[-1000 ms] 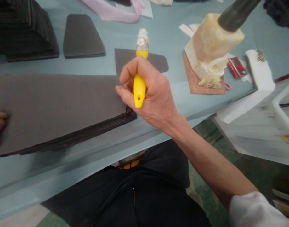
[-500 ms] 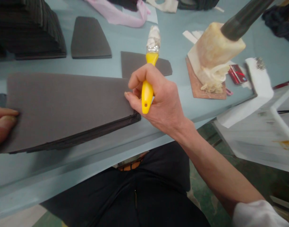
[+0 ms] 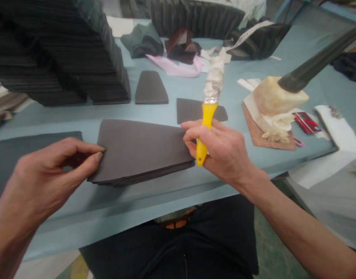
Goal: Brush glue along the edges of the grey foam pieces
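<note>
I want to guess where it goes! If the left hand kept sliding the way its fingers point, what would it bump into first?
Probably the stack of dark grey sheets: the left hand points right, and its fingers already meet the stack's left edge.

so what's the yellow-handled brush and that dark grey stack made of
The yellow-handled brush has a glossy handle that looks like moulded plastic, a shiny, probably metal ferrule, and whitish, caked bristles. The dark grey stack of flat sheets is matte, likely foam or felt.
</note>
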`<action>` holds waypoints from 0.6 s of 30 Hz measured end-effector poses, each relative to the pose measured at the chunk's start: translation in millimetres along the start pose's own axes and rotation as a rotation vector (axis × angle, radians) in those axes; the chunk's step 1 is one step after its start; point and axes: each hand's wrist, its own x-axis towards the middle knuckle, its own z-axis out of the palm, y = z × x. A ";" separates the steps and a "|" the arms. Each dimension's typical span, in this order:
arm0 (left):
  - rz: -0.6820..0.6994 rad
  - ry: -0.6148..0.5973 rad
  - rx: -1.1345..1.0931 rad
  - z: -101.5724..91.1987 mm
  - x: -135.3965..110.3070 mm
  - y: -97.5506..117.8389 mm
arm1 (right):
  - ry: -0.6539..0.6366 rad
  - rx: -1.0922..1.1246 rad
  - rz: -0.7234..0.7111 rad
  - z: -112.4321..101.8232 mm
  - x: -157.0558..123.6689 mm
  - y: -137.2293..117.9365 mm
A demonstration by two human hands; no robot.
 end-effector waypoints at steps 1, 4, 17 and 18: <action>-0.007 -0.013 -0.022 -0.9 0.6 2.9 | -0.022 0.024 -0.071 -0.6 1.7 1.6; -0.011 -0.068 -0.074 -4.3 0.7 9.8 | -0.093 0.077 -0.215 -1.9 6.3 7.3; 0.118 -0.022 -0.073 -12.7 -0.9 9.1 | -0.193 0.095 -0.250 -3.9 12.1 12.6; 0.154 0.024 -0.031 -14.7 -1.5 12.4 | -0.199 0.097 -0.247 -4.0 11.8 12.3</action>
